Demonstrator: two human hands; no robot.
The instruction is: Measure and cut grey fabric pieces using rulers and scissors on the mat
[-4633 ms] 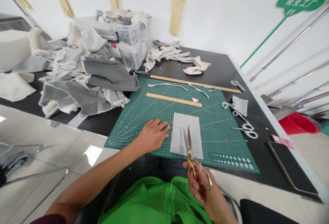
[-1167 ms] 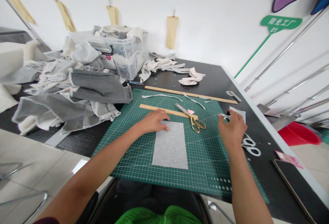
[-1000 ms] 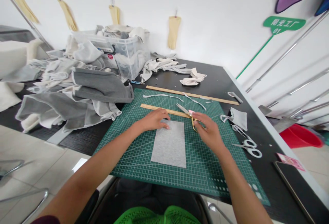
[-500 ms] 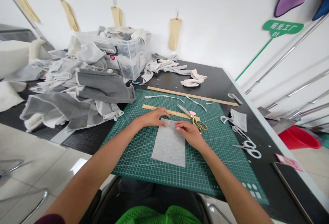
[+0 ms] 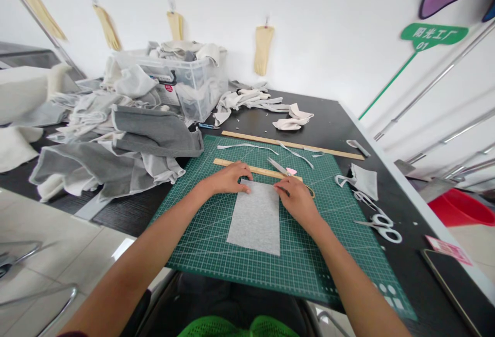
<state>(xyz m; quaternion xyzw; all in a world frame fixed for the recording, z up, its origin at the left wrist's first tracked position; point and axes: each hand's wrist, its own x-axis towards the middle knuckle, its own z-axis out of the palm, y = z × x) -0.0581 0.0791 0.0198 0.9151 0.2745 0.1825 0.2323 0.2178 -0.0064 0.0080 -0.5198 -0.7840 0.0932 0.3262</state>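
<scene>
A rectangular piece of light grey fabric [image 5: 254, 218] lies flat on the green cutting mat [image 5: 193, 223]. My left hand [image 5: 228, 178] rests at its top left corner, thumb on the cloth and fingers spread apart from it. At the top right corner, my right hand [image 5: 297, 200] has its fingers curled in, with the fabric's edge at the fingertips. Just beyond the hands lie a short wooden ruler [image 5: 266, 172] and gold-handled scissors [image 5: 277, 165], whose handles are mostly hidden behind my right hand.
A long wooden ruler [image 5: 309, 147] and thin fabric strips [image 5: 247, 145] lie farther back. To the right are white-handled scissors [image 5: 386, 227], a grey fabric scrap [image 5: 365, 181] and a phone [image 5: 456, 288]. Heaped cloth [image 5: 154, 130] and a clear plastic bin [image 5: 197, 89] stand left.
My right hand has slid right along the fabric's top edge to its corner, now covering more of the gold scissors. My left hand stays near the left corner. The view has shifted slightly.
</scene>
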